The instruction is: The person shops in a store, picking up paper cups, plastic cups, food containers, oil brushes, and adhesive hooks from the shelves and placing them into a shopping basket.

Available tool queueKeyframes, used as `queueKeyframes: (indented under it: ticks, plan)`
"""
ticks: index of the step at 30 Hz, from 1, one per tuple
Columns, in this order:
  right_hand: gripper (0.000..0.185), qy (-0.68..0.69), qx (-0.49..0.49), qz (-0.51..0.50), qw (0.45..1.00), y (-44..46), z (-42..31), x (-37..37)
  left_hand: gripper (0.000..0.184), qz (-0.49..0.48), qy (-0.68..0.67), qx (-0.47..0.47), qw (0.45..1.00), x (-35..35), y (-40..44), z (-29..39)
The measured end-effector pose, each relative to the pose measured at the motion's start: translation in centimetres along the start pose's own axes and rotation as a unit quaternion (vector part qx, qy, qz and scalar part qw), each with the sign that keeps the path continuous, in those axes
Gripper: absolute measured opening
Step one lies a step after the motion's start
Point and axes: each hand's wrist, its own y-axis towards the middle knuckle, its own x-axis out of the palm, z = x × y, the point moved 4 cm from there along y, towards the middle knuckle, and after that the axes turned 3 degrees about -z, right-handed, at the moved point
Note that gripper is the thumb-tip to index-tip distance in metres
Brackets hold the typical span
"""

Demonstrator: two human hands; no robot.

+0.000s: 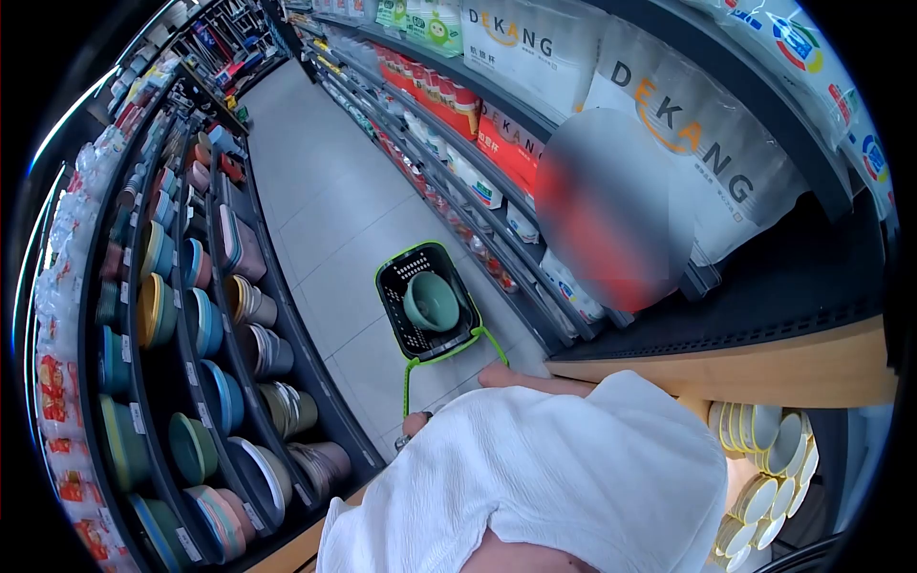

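- Over a grey tiled floor (325,191), between two runs of dark shelves (802,296), looks down on a black basket (392,286) with a lime-green rim
- Shows a pale green bowl (432,302) inside the basket, near its middle
- Brings the left hand (415,423) to the lower end of a lime-green handle (408,387), on its left side, with something shiny just beside the wrist
- Brings the right hand (497,375) to the end of the handle's right side, bare forearm running back under a white garment (544,449)
- Appears to meet the handle with both hands, but cannot tell the curl of the fingers or the firmness of any hold, being too small and partly hidden
- Cannot tell either whether resting on the floor or hanging above it, as to the basket
- To the left, displays stacked bowls (229,396) in green, blue, yellow and pink
- To the right, displays white packs (521,57) marked DEKANG above red packs (511,143), beside a blurred patch
- At lower right, displays yellow-rimmed dishes (759,497)
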Motion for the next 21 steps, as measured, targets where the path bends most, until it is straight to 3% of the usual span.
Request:
queueKeyframes:
  ticks: [2,5,13,21]
  plan:
    - [0.023,-0.009,0.003,-0.007,1.000,-0.3,0.2,-0.2,0.028,0.027,-0.047,-0.037,0.998,-3.1,-2.4,1.3]
    - [0.021,-0.020,0.014,-0.002,1.000,-1.1,0.0,-2.1,0.028,-0.017,0.010,0.045,0.999,-6.2,-3.4,3.4]
    - [0.018,-0.013,0.013,0.076,0.997,-1.6,0.3,-2.7,0.032,-0.006,-0.002,0.013,1.000,-7.7,-3.7,4.1]
    - [0.020,-0.040,-0.001,0.031,0.999,0.9,0.8,-1.9,0.030,-0.003,0.014,0.070,0.997,-6.3,-0.9,1.9]
